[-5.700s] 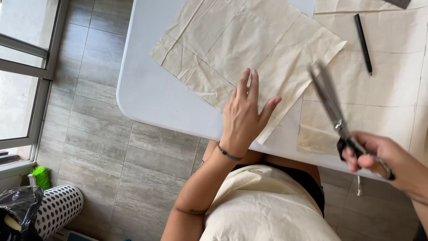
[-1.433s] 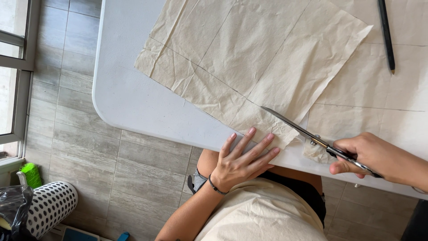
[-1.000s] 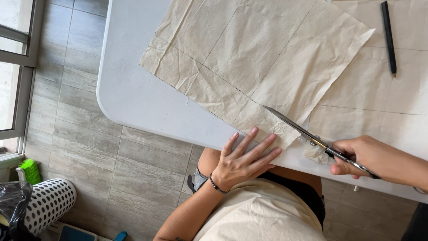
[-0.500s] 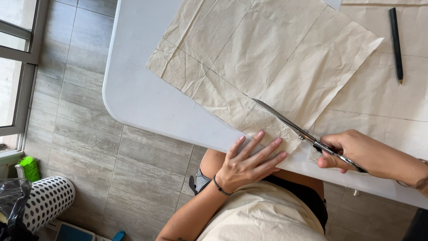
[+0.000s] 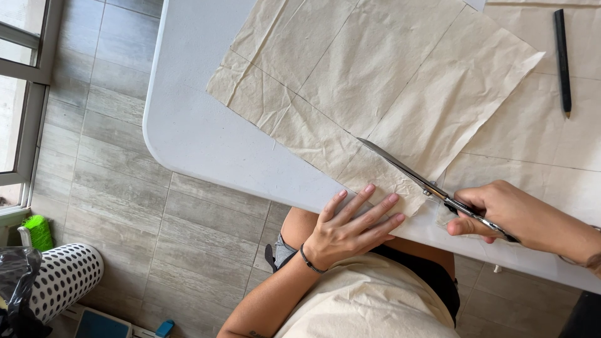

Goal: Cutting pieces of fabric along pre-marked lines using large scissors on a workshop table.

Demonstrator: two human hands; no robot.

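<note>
Scissors (image 5: 426, 186) in the right hand (image 5: 501, 209), fingers clenched through the handles, have bitten a short way into the near edge of the cream cloth (image 5: 375, 81) on the white bench (image 5: 188, 131). The left hand (image 5: 350, 225) presses flat beside them, grasping nothing. Judging by the drawn line running far-left, most remains uncut. A black pen (image 5: 561, 56) lies far right.
</note>
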